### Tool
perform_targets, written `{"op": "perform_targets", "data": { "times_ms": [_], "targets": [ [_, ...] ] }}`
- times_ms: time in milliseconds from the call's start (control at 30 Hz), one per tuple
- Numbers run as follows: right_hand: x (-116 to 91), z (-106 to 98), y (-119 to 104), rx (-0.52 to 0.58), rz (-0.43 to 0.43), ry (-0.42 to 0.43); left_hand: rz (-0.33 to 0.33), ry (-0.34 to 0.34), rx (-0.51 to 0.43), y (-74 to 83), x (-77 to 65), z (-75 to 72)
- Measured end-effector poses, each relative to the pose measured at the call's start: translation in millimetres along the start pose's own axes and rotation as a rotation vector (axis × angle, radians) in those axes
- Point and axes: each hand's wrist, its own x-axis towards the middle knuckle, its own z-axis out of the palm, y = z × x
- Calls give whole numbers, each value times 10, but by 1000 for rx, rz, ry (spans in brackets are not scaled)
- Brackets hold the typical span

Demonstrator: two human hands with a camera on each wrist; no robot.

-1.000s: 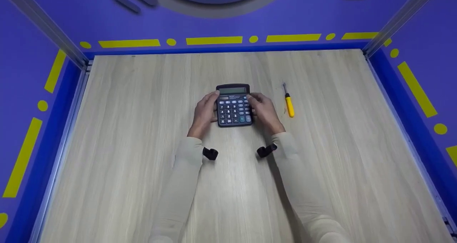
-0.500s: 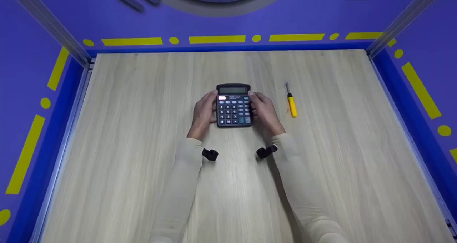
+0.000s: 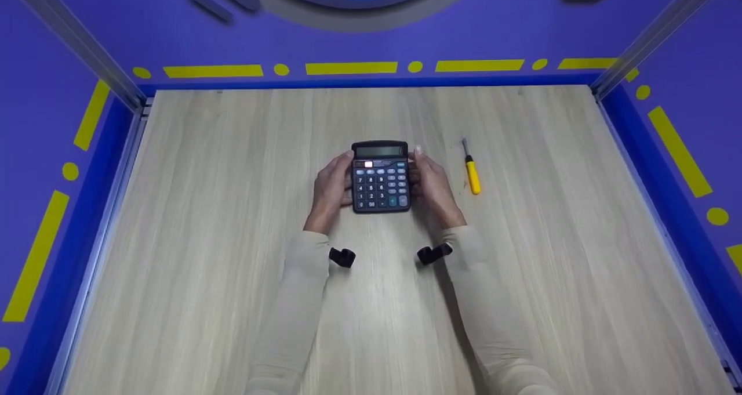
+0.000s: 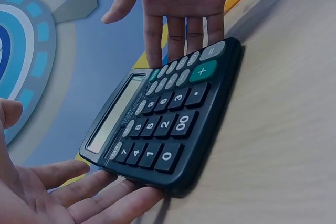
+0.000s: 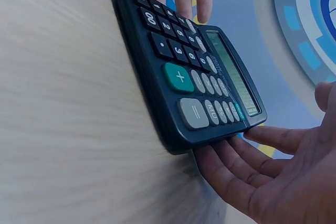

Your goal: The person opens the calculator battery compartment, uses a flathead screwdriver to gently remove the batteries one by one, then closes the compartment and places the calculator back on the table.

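A dark desk calculator (image 3: 381,177) with a display and a green plus key lies face up between both hands, its display end away from me. My left hand (image 3: 331,187) is at its left side; in the left wrist view its straight fingers (image 4: 107,201) touch the edge, with the thumb held off. At the opposite side is my right hand (image 3: 433,185). In the right wrist view its extended fingers (image 5: 239,169) reach the calculator's edge, some tips hidden beneath it, and the thumb stands clear. Whether the underside rests fully on the table cannot be told.
A screwdriver (image 3: 472,174) with a yellow handle lies to the right of my right hand on the wooden table (image 3: 232,209). Blue walls with yellow markings (image 3: 351,68) border the table at the back and both sides.
My right thumb has come off the calculator's face and now points up beside it. The left thumb has also moved off the corner. The screwdriver stays in place.
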Motion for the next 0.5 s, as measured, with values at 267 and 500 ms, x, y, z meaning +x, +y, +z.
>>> {"op": "perform_targets", "data": {
  "times_ms": [267,500],
  "targets": [
    [-69,-9,-33,-31,50,-19,-17,-1,-12,-35,-37,19],
    [-55,-28,-127,-53,-10,-17,44,-3,-59,23,0,30]
  ]
}}
